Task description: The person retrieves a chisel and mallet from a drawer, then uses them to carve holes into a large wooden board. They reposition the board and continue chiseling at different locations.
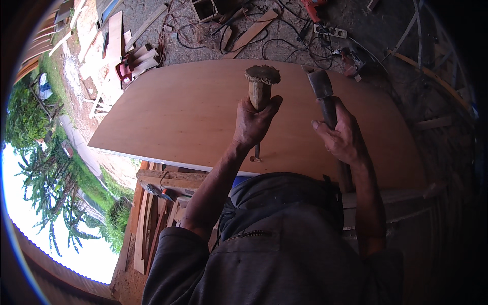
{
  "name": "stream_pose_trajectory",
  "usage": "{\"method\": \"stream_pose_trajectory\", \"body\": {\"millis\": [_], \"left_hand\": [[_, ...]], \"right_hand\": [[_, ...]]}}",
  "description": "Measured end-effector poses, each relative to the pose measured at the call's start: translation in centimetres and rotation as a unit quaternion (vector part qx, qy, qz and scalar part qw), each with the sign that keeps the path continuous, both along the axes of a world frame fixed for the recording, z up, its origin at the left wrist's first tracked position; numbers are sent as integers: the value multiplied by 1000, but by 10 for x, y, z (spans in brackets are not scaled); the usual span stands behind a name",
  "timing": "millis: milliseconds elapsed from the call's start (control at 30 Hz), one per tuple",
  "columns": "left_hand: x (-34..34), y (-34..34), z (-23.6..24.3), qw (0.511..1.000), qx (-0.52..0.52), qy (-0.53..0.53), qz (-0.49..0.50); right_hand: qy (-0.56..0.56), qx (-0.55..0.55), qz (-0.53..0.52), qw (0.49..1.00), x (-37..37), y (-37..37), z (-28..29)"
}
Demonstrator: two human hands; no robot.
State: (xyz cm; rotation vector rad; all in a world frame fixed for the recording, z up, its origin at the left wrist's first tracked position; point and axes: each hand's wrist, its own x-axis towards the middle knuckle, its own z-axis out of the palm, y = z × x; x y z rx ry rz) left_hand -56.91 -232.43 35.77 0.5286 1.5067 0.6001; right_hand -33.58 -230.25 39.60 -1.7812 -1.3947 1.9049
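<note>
My left hand [252, 122] is closed round the wooden handle of a chisel [260, 94], whose struck top is frayed and spread wide. The chisel stands upright, and its thin blade comes out below the fist at a small notch [252, 159] near the near edge of a wide wooden board [188, 101]. A few chips lie at the notch. To the right, my right hand [343, 134] grips a hammer [320, 84] by its handle. The dark hammer head is raised above the board, apart from the chisel's top.
Cables, a power strip [330, 31] and an orange power tool [312, 9] lie on the floor beyond the board. A red tool [123, 68] sits by timber offcuts at the far left. Pliers [161, 192] rest on stacked wood at the near left.
</note>
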Motion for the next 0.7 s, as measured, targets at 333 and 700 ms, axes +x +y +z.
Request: {"method": "stream_pose_trajectory", "body": {"millis": [333, 700], "left_hand": [[22, -5, 5, 994, 70, 36, -77], [-2, 12, 17, 999, 29, 21, 18]], "right_hand": [[8, -10, -17, 1000, 2, -1, -4], [21, -16, -25, 999, 0, -5, 3]]}}
